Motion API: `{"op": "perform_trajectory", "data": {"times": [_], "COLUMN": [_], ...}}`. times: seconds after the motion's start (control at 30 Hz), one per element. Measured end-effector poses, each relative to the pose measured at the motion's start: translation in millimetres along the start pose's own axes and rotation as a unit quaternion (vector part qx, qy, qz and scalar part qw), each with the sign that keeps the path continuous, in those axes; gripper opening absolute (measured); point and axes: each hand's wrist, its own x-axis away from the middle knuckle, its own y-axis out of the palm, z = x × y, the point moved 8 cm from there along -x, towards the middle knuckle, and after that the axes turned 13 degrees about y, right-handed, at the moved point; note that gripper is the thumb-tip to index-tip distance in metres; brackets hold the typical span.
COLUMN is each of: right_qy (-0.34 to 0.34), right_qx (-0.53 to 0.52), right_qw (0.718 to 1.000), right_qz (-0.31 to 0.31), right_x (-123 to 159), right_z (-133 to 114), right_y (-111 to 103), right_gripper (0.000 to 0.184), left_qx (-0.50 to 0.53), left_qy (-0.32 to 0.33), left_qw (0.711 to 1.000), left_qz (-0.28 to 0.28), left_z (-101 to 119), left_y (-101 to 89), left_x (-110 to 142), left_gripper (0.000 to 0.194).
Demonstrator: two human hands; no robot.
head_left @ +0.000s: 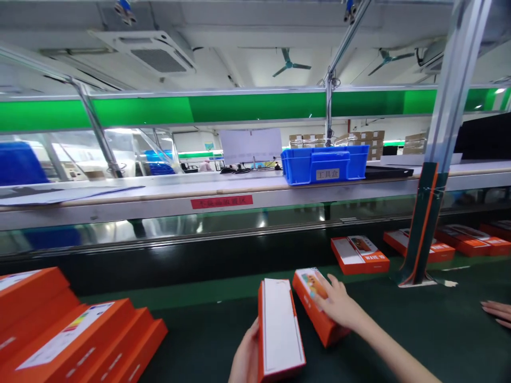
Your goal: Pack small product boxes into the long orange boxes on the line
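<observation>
My left hand (245, 357) grips a long orange box with a white face (279, 327), held up on edge near the bottom middle. My right hand (337, 304) lies on top of a second orange box with a printed lid (317, 314), which rests on the dark green belt (419, 330) just right of the first box. Its fingers spread over the lid.
Stacked orange boxes (67, 335) lie at bottom left. More orange boxes (359, 255) sit further along the belt to the right. A metal post (423, 229) stands on the belt. A blue bin (325, 164) rests on the shelf above. Another person's fingers (497, 313) show at the right edge.
</observation>
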Motion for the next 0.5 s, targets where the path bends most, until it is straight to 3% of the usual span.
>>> {"op": "perform_trajectory", "data": {"times": [0.13,0.23,0.37,0.5], "right_qy": [-0.055,-0.097,-0.121,-0.175], "right_qx": [0.101,0.150,0.177,0.199], "right_qw": [0.987,0.971,0.971,0.964], "right_qz": [-0.111,-0.161,-0.106,0.018], "right_x": [41.0,71.7,66.1,11.2], "right_z": [-21.3,-36.2,-42.6,-59.2], "right_y": [40.4,61.5,79.4,84.0], "right_gripper": [0.098,0.102,0.083,0.065], "left_qx": [-0.126,-0.230,-0.255,-0.277], "left_qy": [0.169,0.187,0.200,0.312], "left_qw": [0.977,0.955,0.945,0.908], "left_qz": [0.016,-0.023,-0.045,-0.041], "left_z": [26.9,30.2,30.6,65.6], "left_y": [-14.3,-22.9,-35.7,-27.6], "left_x": [-15.4,-20.1,-34.1,-31.1], "left_gripper": [0.047,0.044,0.050,0.059]}}
